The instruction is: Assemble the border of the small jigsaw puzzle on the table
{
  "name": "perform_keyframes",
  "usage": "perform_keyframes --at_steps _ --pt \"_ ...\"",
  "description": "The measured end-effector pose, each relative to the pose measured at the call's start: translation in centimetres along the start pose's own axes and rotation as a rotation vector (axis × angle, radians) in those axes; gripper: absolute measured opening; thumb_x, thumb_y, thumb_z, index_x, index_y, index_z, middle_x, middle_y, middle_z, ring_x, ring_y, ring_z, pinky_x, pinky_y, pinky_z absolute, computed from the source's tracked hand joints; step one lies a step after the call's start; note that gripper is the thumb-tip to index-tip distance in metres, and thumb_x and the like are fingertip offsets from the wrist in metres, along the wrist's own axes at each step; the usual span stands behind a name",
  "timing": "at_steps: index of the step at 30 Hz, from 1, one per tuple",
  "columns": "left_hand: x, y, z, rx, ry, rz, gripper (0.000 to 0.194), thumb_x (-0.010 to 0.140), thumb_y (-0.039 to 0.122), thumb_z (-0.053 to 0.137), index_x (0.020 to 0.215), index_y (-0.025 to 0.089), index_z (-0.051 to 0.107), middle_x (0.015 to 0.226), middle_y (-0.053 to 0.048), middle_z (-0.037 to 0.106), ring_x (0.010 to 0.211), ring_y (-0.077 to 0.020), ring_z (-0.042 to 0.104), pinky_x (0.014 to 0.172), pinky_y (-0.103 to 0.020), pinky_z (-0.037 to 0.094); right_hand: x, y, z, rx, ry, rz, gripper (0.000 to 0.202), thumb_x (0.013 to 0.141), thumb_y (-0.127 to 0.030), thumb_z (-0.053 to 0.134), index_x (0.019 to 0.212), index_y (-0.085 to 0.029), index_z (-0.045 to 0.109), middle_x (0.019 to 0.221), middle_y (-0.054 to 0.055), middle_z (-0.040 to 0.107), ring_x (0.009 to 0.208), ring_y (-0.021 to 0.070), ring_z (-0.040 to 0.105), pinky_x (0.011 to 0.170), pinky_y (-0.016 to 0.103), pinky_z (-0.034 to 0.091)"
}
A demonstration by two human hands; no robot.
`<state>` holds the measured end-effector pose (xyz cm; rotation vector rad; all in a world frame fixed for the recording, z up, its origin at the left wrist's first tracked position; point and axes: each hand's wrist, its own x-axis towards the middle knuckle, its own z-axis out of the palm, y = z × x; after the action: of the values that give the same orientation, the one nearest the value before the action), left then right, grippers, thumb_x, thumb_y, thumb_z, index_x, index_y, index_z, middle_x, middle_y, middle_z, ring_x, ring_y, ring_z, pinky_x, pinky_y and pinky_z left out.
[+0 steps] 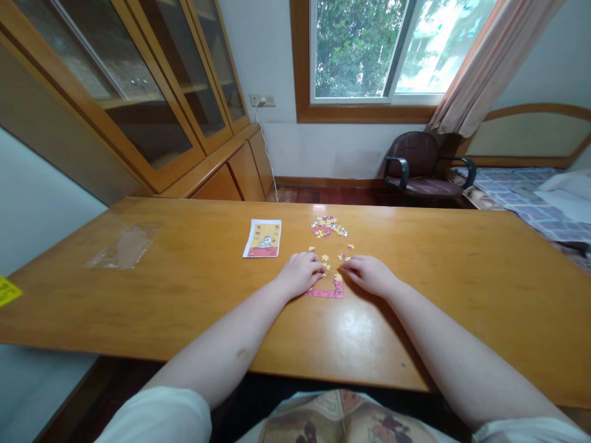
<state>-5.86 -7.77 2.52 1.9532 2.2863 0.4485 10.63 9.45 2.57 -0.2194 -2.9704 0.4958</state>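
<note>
On the table, a partly joined jigsaw puzzle (325, 293) shows a pink bottom row and a short right side rising to a yellow piece. My left hand (301, 273) lies over its left side, fingers bent together; what is under them is hidden. Just above the right side is my right hand (368, 274), fingertips pressed together beside loose yellow pieces; anything pinched there is too small to make out. Between the hands lie a few loose jigsaw pieces (325, 258). Farther back sits a pile of mixed pink, yellow and white pieces (327, 225).
A picture card (264, 239) with a white animal on yellow and pink lies left of the pile. A clear plastic bag (127, 246) is at the table's far left. Behind the wooden table (438, 295) stand a glass-door cabinet (170, 86), an armchair (418, 163) and a bed (526, 191).
</note>
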Motion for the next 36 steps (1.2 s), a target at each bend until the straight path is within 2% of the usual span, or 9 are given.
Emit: perform_keyframes --at_steps 3,6,11,15,20,25,28,32,36 --pt "0.1 -0.3 0.2 -0.018 0.016 0.013 0.02 0.088 0.027 0.052 0.098 0.029 0.07 0.098 -0.003 0.062 0.093 -0.0191 0.056 0.085 -0.035 0.043 0.0 0.0 -0.1 0.004 -0.002 -0.002 0.028 0.092 -0.032 0.045 0.1 -0.022 0.071 0.093 0.006 0.071 0.082 0.0165 0.064 0.074 0.025 0.045" --pt "-0.1 -0.6 0.0 -0.015 0.072 -0.061 0.025 0.088 0.02 0.048 0.101 0.026 0.069 0.099 -0.005 0.063 0.095 -0.0193 0.057 0.086 -0.035 0.044 -0.1 0.0 -0.1 0.007 0.001 -0.009 0.028 0.092 -0.032 0.045 0.1 -0.022 0.07 0.093 0.006 0.071 0.082 0.0165 0.064 0.075 0.025 0.045" --pt "-0.2 -1.3 -0.5 0.038 0.123 -0.193 0.025 0.088 0.022 0.047 0.102 0.023 0.069 0.098 -0.006 0.063 0.092 -0.0201 0.058 0.085 -0.035 0.044 0.2 -0.3 0.0 -0.006 0.007 -0.05 0.029 0.093 -0.031 0.044 0.103 -0.02 0.069 0.093 0.008 0.068 0.083 0.0166 0.061 0.077 0.027 0.044" --pt "0.0 -1.9 -0.6 0.059 0.108 -0.258 0.026 0.088 0.024 0.048 0.105 0.024 0.068 0.098 -0.006 0.063 0.093 -0.0195 0.058 0.087 -0.033 0.044 0.4 -1.2 0.0 -0.074 0.022 -0.086 0.033 0.091 -0.038 0.05 0.112 -0.019 0.066 0.102 0.011 0.064 0.096 0.0213 0.056 0.086 0.034 0.041" --pt "0.1 -2.0 -0.1 0.035 0.06 -0.238 0.025 0.089 0.028 0.05 0.106 0.026 0.068 0.1 -0.005 0.063 0.095 -0.0187 0.058 0.087 -0.031 0.044 0.4 -2.2 0.2 -0.103 0.002 -0.119 0.047 0.088 -0.052 0.051 0.125 -0.024 0.059 0.118 0.01 0.059 0.103 0.0249 0.05 0.094 0.04 0.035" --pt "0.4 -2.2 0.1 0.04 0.108 -0.237 0.025 0.089 0.027 0.049 0.106 0.024 0.067 0.098 -0.005 0.063 0.093 -0.0189 0.059 0.085 -0.031 0.045 0.6 -2.3 0.2 -0.09 -0.016 -0.113 0.043 0.09 -0.052 0.047 0.119 -0.024 0.064 0.115 0.009 0.061 0.103 0.0243 0.049 0.094 0.04 0.032" --pt "0.5 -2.3 0.1 0.042 0.12 -0.255 0.024 0.089 0.026 0.048 0.103 0.023 0.068 0.097 -0.005 0.064 0.093 -0.0193 0.059 0.084 -0.031 0.045 0.7 -1.9 0.3 -0.088 0.027 -0.062 0.037 0.091 -0.047 0.047 0.106 -0.023 0.07 0.105 0.009 0.065 0.099 0.0222 0.051 0.093 0.038 0.032" --pt "0.3 -2.3 -0.7 0.061 0.148 -0.303 0.024 0.088 0.026 0.048 0.101 0.021 0.068 0.098 -0.006 0.065 0.093 -0.02 0.059 0.084 -0.032 0.045 0.8 -1.1 0.2 -0.102 0.118 0.101 0.03 0.092 -0.038 0.048 0.097 -0.021 0.071 0.099 0.007 0.068 0.094 0.0199 0.055 0.087 0.033 0.035" --pt "0.6 -1.6 -2.5 0.161 0.104 -0.309 0.024 0.086 0.027 0.05 0.102 0.022 0.068 0.099 -0.007 0.066 0.094 -0.0234 0.06 0.083 -0.036 0.045 1.5 -1.0 -1.0 -0.144 0.051 0.197 0.025 0.089 -0.035 0.051 0.094 -0.021 0.072 0.096 0.007 0.069 0.088 0.0195 0.058 0.078 0.03 0.038"
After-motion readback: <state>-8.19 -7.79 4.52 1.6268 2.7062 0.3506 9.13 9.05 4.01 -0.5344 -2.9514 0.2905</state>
